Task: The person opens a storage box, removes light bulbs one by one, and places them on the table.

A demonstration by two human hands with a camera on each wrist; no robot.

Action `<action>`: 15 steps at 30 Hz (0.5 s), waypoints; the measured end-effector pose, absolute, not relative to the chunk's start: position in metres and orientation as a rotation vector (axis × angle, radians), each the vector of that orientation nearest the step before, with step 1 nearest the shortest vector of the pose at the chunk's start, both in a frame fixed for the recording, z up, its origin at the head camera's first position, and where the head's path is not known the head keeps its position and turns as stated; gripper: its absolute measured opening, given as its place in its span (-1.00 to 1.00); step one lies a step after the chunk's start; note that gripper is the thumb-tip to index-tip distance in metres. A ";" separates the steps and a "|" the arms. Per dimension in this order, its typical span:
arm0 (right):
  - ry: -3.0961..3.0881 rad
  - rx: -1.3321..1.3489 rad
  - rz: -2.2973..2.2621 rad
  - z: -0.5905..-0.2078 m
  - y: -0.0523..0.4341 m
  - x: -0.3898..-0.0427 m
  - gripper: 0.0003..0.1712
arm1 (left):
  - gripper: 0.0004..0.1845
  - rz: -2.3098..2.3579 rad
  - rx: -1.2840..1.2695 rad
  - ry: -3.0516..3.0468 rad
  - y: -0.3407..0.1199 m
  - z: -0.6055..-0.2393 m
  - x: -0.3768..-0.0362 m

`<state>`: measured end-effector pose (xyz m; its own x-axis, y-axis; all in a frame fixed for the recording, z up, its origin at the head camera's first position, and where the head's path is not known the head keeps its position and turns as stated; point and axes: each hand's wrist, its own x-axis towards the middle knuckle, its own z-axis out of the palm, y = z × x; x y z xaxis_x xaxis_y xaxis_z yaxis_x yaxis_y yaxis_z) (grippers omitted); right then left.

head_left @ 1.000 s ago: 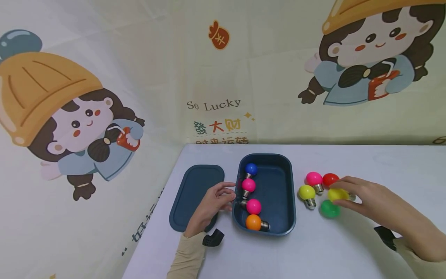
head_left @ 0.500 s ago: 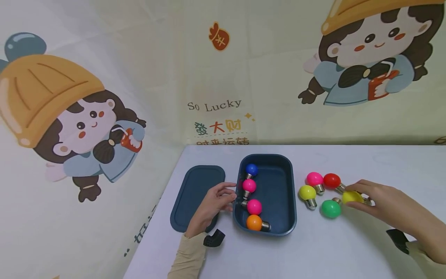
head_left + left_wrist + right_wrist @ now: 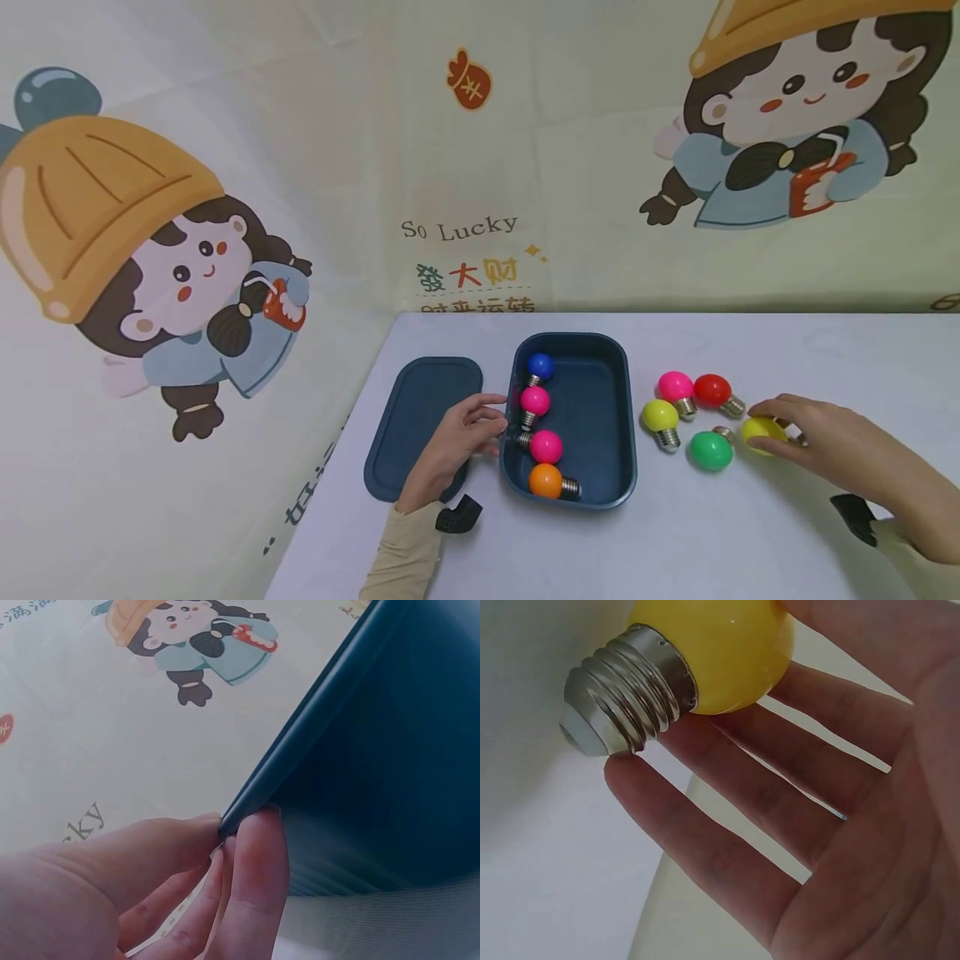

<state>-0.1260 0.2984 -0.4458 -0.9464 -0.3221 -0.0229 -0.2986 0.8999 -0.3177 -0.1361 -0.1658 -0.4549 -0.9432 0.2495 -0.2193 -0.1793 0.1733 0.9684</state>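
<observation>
My right hand (image 3: 832, 437) holds a yellow light bulb (image 3: 763, 435) by its round globe, thumb on one side and fingers on the other. In the right wrist view its silver screw base (image 3: 626, 686) points left. My left hand (image 3: 461, 442) pinches the left rim of a dark blue box (image 3: 592, 417), thumb and forefinger meeting at the edge in the left wrist view. Along the box's left side lie a blue bulb (image 3: 541, 365), two pink bulbs, the upper pink bulb (image 3: 536, 401) and the lower pink bulb (image 3: 546, 447), and an orange bulb (image 3: 545, 481).
Right of the box lie a pink bulb (image 3: 676, 386), a red bulb (image 3: 712, 390), another yellow bulb (image 3: 661, 416) and a green bulb (image 3: 710, 451). A flat dark blue lid (image 3: 408, 417) rests left of the box, partly behind my left hand. A printed cloth (image 3: 600, 167) hangs behind the table.
My right hand has shifted right with the yellow bulb, away from the other loose bulbs, uncovering the screw bases of the red and green bulbs. The left hand stays at the box rim.
</observation>
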 end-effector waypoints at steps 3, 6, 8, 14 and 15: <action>2.963 -0.459 -0.491 -0.448 0.299 -0.128 -0.47 | -0.53 1.827 0.072 2.125 -0.166 -0.456 -0.136; 2.959 -0.445 -0.500 -0.450 0.300 -0.130 -0.48 | -0.53 1.824 0.078 2.127 -0.167 -0.457 -0.137; 2.958 -0.439 -0.503 -0.450 0.299 -0.131 -0.48 | -0.54 1.824 0.079 2.130 -0.167 -0.457 -0.137; 2.951 -0.430 -0.535 -0.450 0.297 -0.132 -0.44 | -0.55 1.826 0.075 2.132 -0.168 -0.459 -0.137; 2.948 -0.428 -0.542 -0.450 0.296 -0.132 -0.43 | -0.55 1.825 0.076 2.130 -0.168 -0.459 -0.137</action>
<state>-0.1315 0.2965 -0.4499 -0.9538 -0.2945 -0.0601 -0.2539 0.8964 -0.3632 -0.1371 -0.1685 -0.4592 -0.9429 0.2539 -0.2154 -0.1739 0.1760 0.9689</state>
